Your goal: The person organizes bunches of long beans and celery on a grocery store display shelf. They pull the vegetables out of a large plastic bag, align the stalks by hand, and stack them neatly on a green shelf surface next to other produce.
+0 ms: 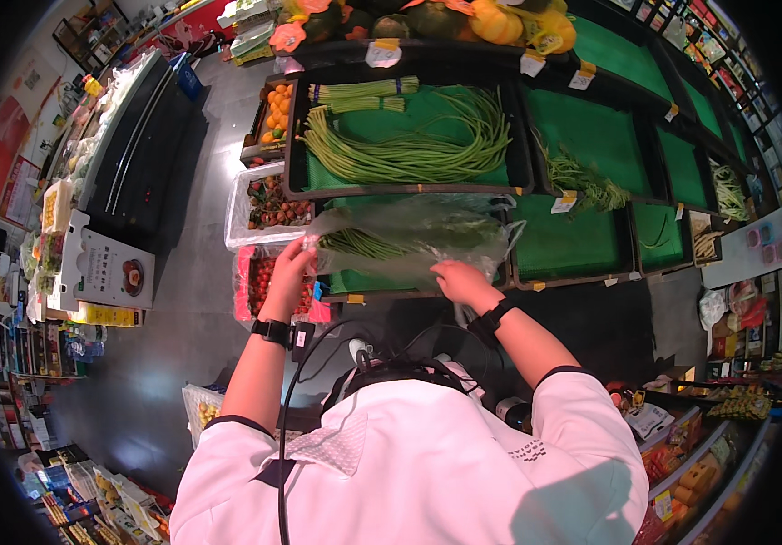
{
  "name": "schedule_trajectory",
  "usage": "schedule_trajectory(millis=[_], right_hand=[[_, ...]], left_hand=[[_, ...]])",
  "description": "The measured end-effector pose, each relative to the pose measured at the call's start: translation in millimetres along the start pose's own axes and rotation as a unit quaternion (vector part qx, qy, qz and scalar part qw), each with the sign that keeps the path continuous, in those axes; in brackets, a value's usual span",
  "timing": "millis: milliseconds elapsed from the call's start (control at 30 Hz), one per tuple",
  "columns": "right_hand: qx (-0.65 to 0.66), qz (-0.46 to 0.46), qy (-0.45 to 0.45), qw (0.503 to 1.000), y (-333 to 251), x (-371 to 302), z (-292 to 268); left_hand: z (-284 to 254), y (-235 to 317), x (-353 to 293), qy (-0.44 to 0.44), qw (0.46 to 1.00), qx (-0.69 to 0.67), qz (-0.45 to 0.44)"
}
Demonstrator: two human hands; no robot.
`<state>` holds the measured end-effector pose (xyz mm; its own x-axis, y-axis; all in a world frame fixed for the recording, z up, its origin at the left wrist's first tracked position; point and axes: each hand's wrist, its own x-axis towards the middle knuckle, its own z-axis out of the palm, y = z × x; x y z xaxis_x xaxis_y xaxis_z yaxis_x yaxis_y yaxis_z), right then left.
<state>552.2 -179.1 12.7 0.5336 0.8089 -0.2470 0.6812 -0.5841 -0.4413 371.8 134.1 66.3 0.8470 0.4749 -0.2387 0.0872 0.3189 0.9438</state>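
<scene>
A clear plastic bag (450, 238) with long-stemmed leafy greens (359, 242) inside stretches sideways in front of me, over a black-rimmed green display tray. My left hand (291, 271) pinches the bag's left end, where the stems lie. On the lower edge of the bag, right of its middle, my right hand (464, 282) is closed with bent fingers. The leaves at the right look blurred through the plastic. Just beyond the bag, a big tray holds long green beans (409, 150) in a loose heap, with tied bundles of green stems (364, 89) at its far left.
Left of the trays stand a box of oranges (277, 111), a white foam box of dark red fruit (275, 202) and a red-edged box of small red fruit (264, 282). Green trays with sparse greens (582, 177) lie to the right. Pumpkins (497, 23) sit at the back.
</scene>
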Motion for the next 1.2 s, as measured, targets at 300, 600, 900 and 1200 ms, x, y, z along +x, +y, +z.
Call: schedule_trajectory(millis=[300,600,900,1200], right_hand=[[0.086,-0.032,-0.052,0.994,-99,125,22],[0.232,0.136,-0.098,0.958,-91,233,88],[0.491,0.266,-0.097,0.824,-85,298,139],[0.457,0.228,-0.094,0.855,-74,297,141]], left_hand=[[-19,12,19,-0.082,0.987,-0.126,-0.057],[-35,11,39,-0.093,0.993,-0.068,-0.036],[-49,7,34,-0.03,0.998,-0.001,-0.061],[-44,19,32,-0.017,0.996,-0.004,-0.092]])
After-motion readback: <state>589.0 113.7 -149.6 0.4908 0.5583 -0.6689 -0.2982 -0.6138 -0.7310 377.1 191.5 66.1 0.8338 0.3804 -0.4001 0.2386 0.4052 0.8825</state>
